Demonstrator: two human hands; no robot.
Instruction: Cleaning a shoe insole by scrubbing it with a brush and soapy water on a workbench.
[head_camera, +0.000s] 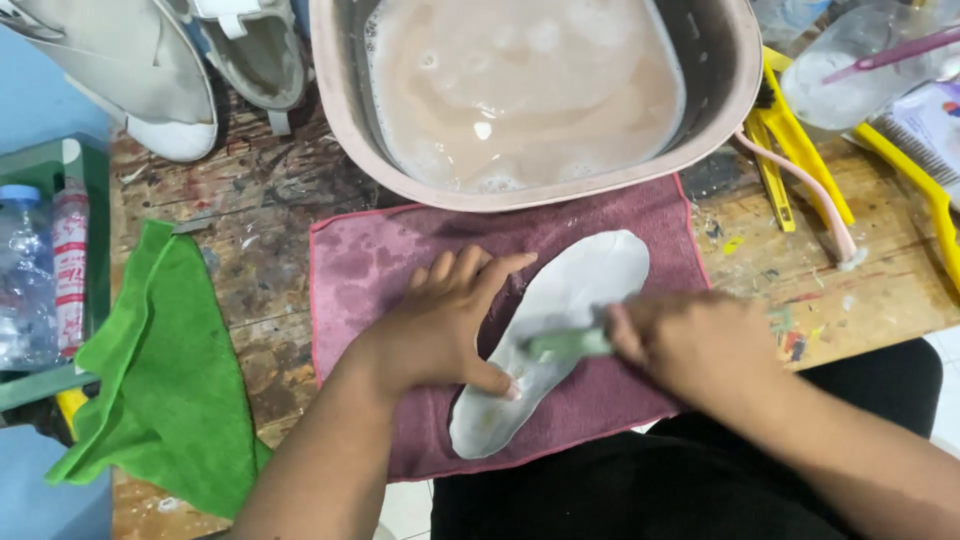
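Pressing flat and open, the left hand (445, 325) pins a white insole (560, 330) on a maroon towel (360, 270). The right hand (685, 345), at three o'clock, grips a blurred green brush (565, 345) closed. A basin (340, 90) of murky water sits at twelve o'clock.

A pinkish basin (335, 90) of murky, foamy water sits at 12 o'clock on the paint-stained wooden desk (260, 230). Pale shoes (150, 70) lie at 10 o'clock. A crumpled green cloth (165, 370) rests at 8 o'clock, beside a clear plastic bottle (22, 270). Yellow-handled tools (790, 150) lie at 2 o'clock.
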